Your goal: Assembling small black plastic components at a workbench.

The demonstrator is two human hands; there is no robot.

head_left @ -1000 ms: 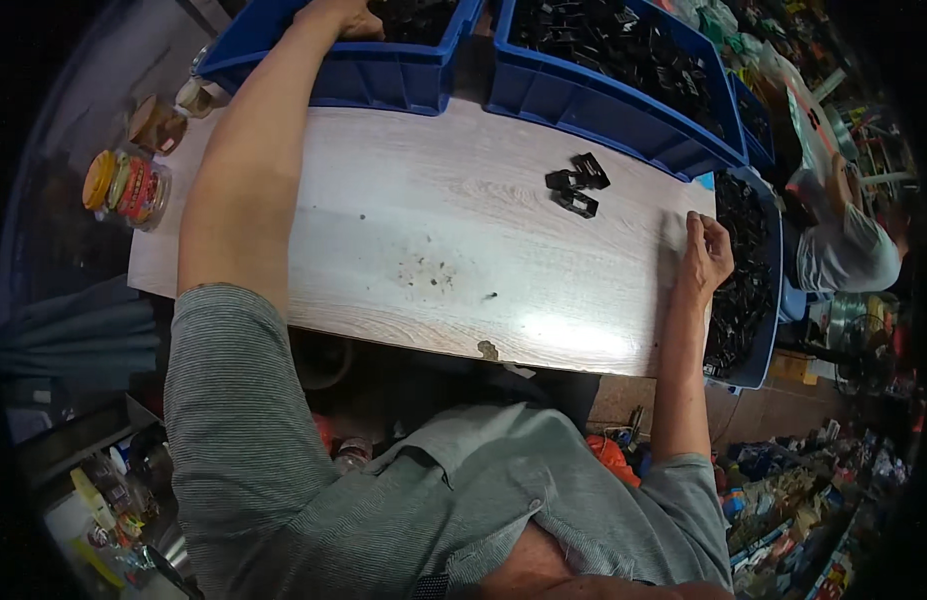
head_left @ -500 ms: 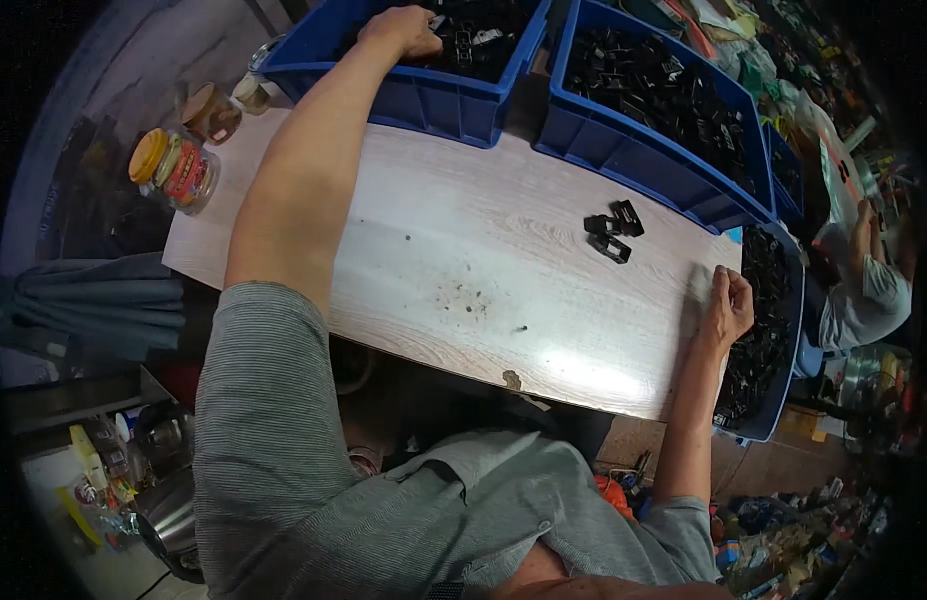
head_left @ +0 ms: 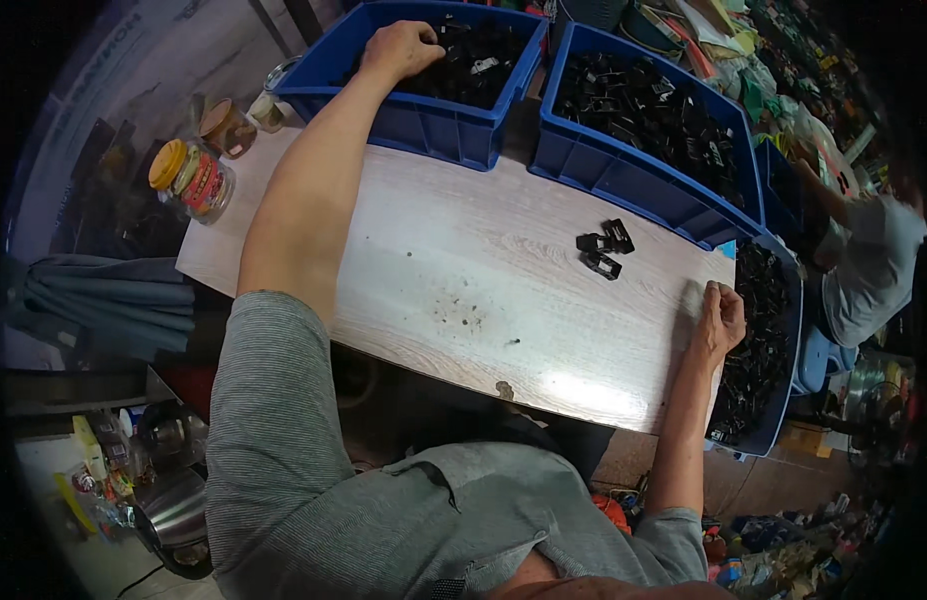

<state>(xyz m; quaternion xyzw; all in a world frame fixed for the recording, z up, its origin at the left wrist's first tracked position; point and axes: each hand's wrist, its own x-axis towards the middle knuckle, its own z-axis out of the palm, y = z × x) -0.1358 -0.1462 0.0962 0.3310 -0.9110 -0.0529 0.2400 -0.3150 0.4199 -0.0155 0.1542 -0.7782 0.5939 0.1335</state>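
Observation:
My left hand (head_left: 401, 52) reaches over the far-left blue bin (head_left: 433, 125), just above the black plastic parts (head_left: 473, 62) heaped in it. Its fingers are curled inward and pinched together; whatever they hold is hidden. At the table's right edge, my right hand (head_left: 721, 320) rests with thumb and fingers drawn together, and I cannot make out anything between them. Several black rectangular plastic pieces (head_left: 605, 248) lie in a small group on the pale table (head_left: 463, 230), left of the right hand.
A second blue bin (head_left: 633, 180) of black parts stands at the far right; another bin (head_left: 768, 425) is beside the table's right edge. A yellow-lidded jar (head_left: 198, 182) stands at the left. Crumbs dot the table. Another person (head_left: 873, 260) sits at the right.
My left hand has come up slightly, its fingers now drawn in above the parts. My right hand stays by the edge. The person at the right has shifted, and the view has tilted a little.

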